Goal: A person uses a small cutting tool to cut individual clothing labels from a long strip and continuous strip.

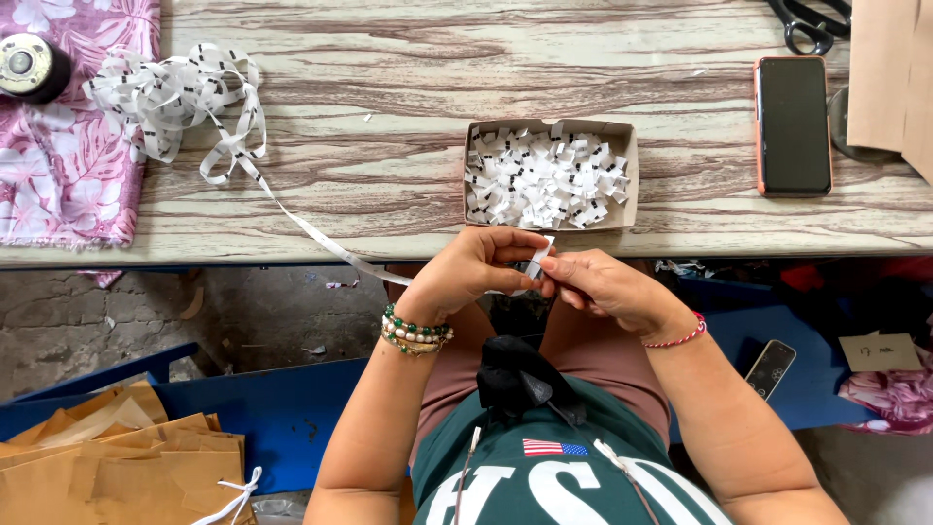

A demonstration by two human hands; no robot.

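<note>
Small white label [537, 261] at centre frame, just below the table [389, 185] edge, pinched between both hands. Left hand [473, 269] closed on it with thumb and fingertips; right hand [603, 284] closed on its other side, fingertips meeting those of the left. Still joined, or only just beside, the white tape [292, 216] running up and left across the table edge; cannot tell which from here. Likely feather-light, thin, limp and easily creased, so best gripped near its ends with fingertips, lightly. Probably slippery only a little; more apt to flutter away than to drop.

Directly above the hands, on the table: a shallow cardboard box [627, 156] heaped with cut labels [544, 180], near and unobstructed. Upper left: loose coil of tape [180, 92], beside pink floral cloth [58, 165] carrying a dark spool [29, 66]. Upper right: phone [793, 124] lying flat, scissors [812, 24] at the top edge, brown paper [889, 73] in the corner. Lower left, below the table: stack of brown paper bags [107, 457] on a blue surface. Right of the lap: a second phone [770, 367] and a paper slip [880, 352].

Nothing between hands and box; only the trailing tape crosses the left wrist, near the bead bracelets [416, 332], and could snag.
</note>
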